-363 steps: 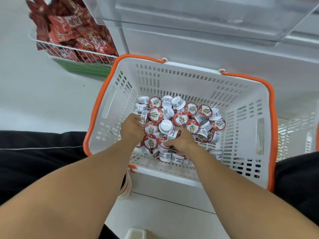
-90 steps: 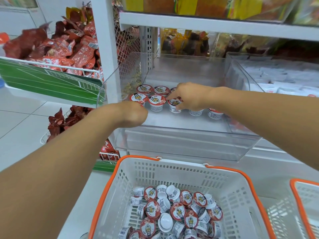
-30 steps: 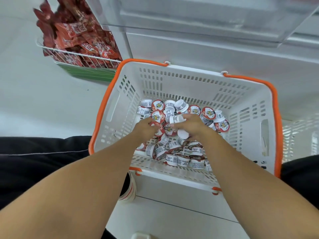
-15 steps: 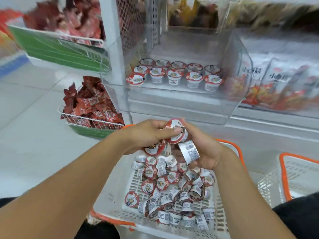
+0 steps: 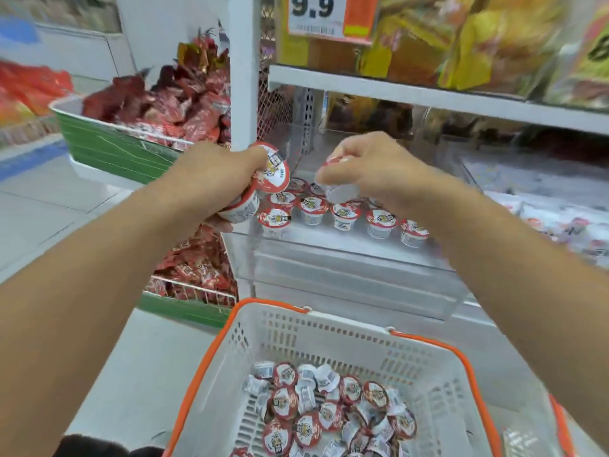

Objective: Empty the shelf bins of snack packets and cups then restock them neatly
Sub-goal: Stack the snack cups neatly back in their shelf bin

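Head view: both arms reach from the near edge toward a white shelf unit, hands raised at the mouth of a clear bin.
Left hand [image 5: 211,176]: fingers curled round a clutch of small red-lidded cups [image 5: 260,186]; one lid tilts toward the camera by the thumb, another cup sits lower in the palm, at the bin's left front corner.
Right hand [image 5: 369,173]: fingers bent down, pinching one cup [image 5: 339,186] from above; the cup hangs under the fingertips, just over the cups already standing in the bin.
Clear bin [image 5: 349,282]: on the shelf, holding upright cups in rows [image 5: 342,216] across its floor; the far rows are partly hidden by the hands.
Basket [image 5: 329,328]: white with an orange rim, near and below the bin, with a loose heap of the same cups [image 5: 326,413] on its bottom.
Left of the post: red snack packets [image 5: 171,103] piled in a green-fronted bin, more in a wire bin lower down.
Upper shelf: yellow bags, blurred, and a price tag [image 5: 316,14] reading 9.9.
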Motion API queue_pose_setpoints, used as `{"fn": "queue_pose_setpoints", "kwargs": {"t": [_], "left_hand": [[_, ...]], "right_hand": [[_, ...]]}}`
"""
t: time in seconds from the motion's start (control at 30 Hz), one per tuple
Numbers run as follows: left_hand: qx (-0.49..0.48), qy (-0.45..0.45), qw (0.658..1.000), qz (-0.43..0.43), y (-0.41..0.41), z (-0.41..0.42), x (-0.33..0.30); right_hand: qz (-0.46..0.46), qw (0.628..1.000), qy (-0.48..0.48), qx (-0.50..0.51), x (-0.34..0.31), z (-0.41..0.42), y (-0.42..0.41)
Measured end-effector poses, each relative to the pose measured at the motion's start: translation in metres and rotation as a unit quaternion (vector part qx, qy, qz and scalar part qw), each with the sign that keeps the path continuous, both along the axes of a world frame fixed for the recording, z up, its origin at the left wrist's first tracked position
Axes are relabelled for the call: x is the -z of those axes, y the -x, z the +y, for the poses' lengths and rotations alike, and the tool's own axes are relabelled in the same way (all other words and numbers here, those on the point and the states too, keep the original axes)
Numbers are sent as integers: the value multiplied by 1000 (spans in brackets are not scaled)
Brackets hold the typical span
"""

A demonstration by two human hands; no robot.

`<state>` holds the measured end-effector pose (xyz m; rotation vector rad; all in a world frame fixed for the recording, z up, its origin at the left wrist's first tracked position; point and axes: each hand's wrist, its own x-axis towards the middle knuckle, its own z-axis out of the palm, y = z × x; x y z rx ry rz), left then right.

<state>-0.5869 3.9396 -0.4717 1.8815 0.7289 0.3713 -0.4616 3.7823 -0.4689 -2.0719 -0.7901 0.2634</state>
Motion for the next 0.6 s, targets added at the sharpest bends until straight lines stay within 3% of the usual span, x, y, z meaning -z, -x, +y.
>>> {"fn": "queue_pose_setpoints", "kwargs": {"t": [0.13, 0.27, 0.6], "left_hand": [[2, -50, 998, 29, -8, 11, 10], [10, -42, 998, 39, -15, 13, 16], [25, -3, 999, 41, -29, 12, 22]], "right_hand": [[-87, 978, 176, -67, 56, 36, -45], [-216, 942, 232, -108, 71, 51, -56], [-222, 901, 318, -194, 73, 39, -61]]}}
